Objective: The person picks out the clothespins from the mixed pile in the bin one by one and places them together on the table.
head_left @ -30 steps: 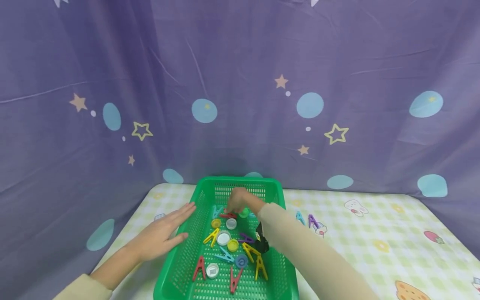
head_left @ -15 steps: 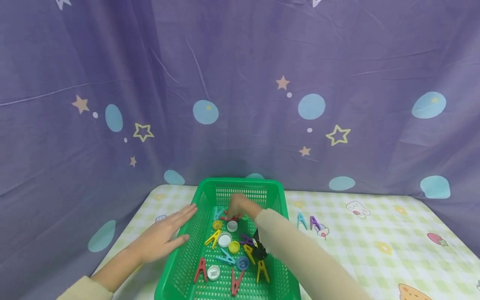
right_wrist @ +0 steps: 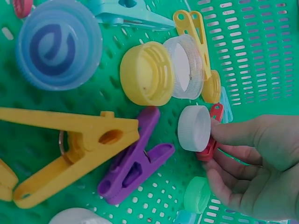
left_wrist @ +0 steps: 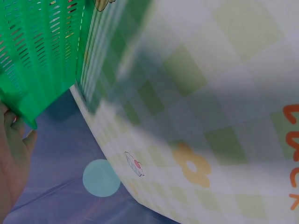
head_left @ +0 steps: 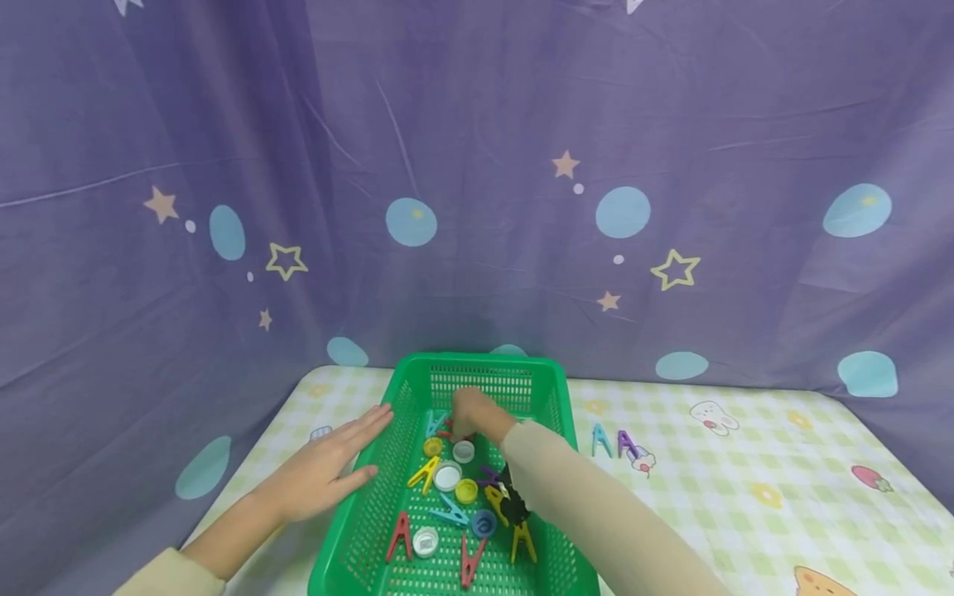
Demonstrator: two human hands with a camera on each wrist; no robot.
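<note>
My right hand (head_left: 477, 412) reaches down into the far part of a green plastic basket (head_left: 477, 358). In the right wrist view its thumb and fingers pinch a red clothespin (right_wrist: 216, 114), partly hidden behind a white bottle cap (right_wrist: 193, 128). A green cap (right_wrist: 197, 195) lies just below those fingers. With fingers straight, my left hand (head_left: 320, 468) rests against the basket's left rim. Around the right hand lie a purple clothespin (right_wrist: 135, 161), a yellow cap (right_wrist: 147, 74) and a large yellow clothespin (right_wrist: 74, 135).
More caps and clothespins lie scattered over the basket floor, among them a blue cap (head_left: 483, 524) and a red clothespin (head_left: 399, 536) near the front. Right of the basket, a blue clothespin (head_left: 600, 439) and a purple clothespin (head_left: 628, 444) lie on the checked tablecloth (head_left: 715, 488).
My right hand has moved lower into the basket, closing in on the red clothespin there. My left hand keeps its place at the rim.
</note>
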